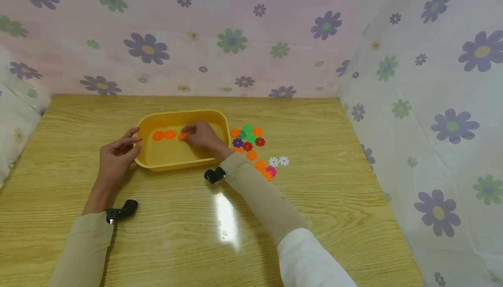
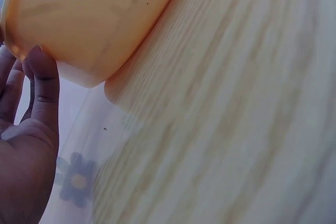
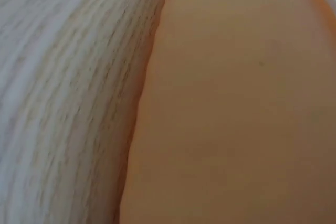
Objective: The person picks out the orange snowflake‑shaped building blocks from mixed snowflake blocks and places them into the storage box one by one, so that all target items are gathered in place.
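A yellow plastic basin stands on the wooden table. Over its floor, my right hand pinches an orange snowflake disc between thumb and fingers. Two more orange snowflake discs, one at the left and one beside it, lie in a row inside the basin. My left hand is at the basin's left end, its loosely bent fingertips touching the rim. In the left wrist view the thumb lies against the outer wall. The right wrist view shows only the basin's side and tabletop; the right hand is out of sight there.
Right of the basin lie several loose snowflake discs: green, dark red, purple, orange, pink and white. Flower-patterned cloth borders the table at the back and sides.
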`<state>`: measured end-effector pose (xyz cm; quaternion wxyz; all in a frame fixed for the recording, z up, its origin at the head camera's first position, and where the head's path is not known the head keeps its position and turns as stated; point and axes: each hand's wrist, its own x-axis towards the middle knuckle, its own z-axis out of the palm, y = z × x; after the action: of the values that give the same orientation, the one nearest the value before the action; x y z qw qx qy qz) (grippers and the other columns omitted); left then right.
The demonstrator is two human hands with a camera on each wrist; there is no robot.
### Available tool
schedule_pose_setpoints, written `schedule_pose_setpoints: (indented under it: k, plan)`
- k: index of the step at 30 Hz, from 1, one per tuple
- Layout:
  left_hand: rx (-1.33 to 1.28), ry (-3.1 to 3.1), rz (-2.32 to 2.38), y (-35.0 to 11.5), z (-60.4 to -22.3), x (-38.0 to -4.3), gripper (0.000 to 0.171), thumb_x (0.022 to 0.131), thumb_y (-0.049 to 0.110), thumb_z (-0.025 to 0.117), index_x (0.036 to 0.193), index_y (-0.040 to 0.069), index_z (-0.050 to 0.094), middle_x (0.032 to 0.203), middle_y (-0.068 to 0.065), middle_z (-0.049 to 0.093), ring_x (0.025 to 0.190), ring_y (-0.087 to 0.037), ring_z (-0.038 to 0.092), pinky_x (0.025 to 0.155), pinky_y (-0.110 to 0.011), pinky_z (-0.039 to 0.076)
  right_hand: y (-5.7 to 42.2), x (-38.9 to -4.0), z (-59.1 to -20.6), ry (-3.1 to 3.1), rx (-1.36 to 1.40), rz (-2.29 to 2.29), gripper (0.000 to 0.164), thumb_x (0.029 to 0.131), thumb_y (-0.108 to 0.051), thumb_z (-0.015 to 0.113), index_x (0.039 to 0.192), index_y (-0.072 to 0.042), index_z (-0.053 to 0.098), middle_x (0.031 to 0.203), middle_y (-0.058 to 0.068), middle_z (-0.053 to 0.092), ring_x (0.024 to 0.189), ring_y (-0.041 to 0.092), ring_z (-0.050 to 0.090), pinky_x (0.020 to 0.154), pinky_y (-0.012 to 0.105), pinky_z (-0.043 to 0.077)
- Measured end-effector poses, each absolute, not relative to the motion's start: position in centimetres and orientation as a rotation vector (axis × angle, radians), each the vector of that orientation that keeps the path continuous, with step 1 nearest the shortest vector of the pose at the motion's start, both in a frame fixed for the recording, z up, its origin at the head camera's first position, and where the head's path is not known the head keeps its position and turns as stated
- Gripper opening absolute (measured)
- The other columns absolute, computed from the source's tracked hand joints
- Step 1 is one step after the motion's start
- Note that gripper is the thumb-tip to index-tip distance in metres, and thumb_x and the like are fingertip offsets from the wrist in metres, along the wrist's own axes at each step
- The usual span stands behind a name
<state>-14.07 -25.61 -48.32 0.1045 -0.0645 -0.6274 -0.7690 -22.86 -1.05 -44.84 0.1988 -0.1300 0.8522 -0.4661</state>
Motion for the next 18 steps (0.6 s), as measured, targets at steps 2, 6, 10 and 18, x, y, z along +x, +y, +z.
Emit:
schedule_pose_setpoints:
  k: [2,6,10,18]
  plan:
    - [-0.188,-1.853,-2.264,-25.63,-48.32,-14.09,0.02,0.092,-0.015,0.063,0.111,-0.017,0.069,0.133,0.001,0.067,0.134,-0.007,0.053,0.093,-0.012,0.052,-1.28,-23.04,-44.9,2.403,-0.387,-1.296,0.022,0.102,-0.015,0.064,0.118,-0.005,0.076,0.119,0.01,0.073,0.108,0.022,0.068,0.089,0.026,0.055]
    - [-0.182,-1.862,-2.264,-25.7,-48.33,-14.11,0.02,0.092,-0.014,0.064,0.112,-0.018,0.068,0.132,0.001,0.067,0.134,-0.007,0.053,0.094,-0.012,0.051,-1.58,-23.37,-45.03,2.434,-0.413,-1.278,0.027,0.105,-0.019,0.058,0.12,-0.004,0.075,0.12,0.009,0.074,0.113,0.022,0.067,0.093,0.027,0.054]
    - [-0.181,-1.872,-2.264,-25.77,-48.35,-14.1,0.021,0.092,-0.014,0.064,0.112,-0.019,0.067,0.132,0.003,0.067,0.134,-0.006,0.053,0.094,-0.012,0.051,-1.77,-23.62,-45.18,2.436,-0.42,-1.278,0.026,0.105,-0.016,0.058,0.12,-0.003,0.075,0.119,0.01,0.074,0.111,0.021,0.067,0.091,0.023,0.053]
    - [-0.189,-1.879,-2.258,-25.78,-48.31,-14.1,0.02,0.092,-0.014,0.064,0.111,-0.016,0.07,0.133,0.002,0.067,0.133,-0.005,0.054,0.093,-0.011,0.051,-1.83,-23.89,-45.21,2.433,-0.469,-1.307,0.02,0.102,-0.008,0.062,0.115,-0.001,0.075,0.117,0.013,0.073,0.103,0.023,0.066,0.085,0.023,0.052]
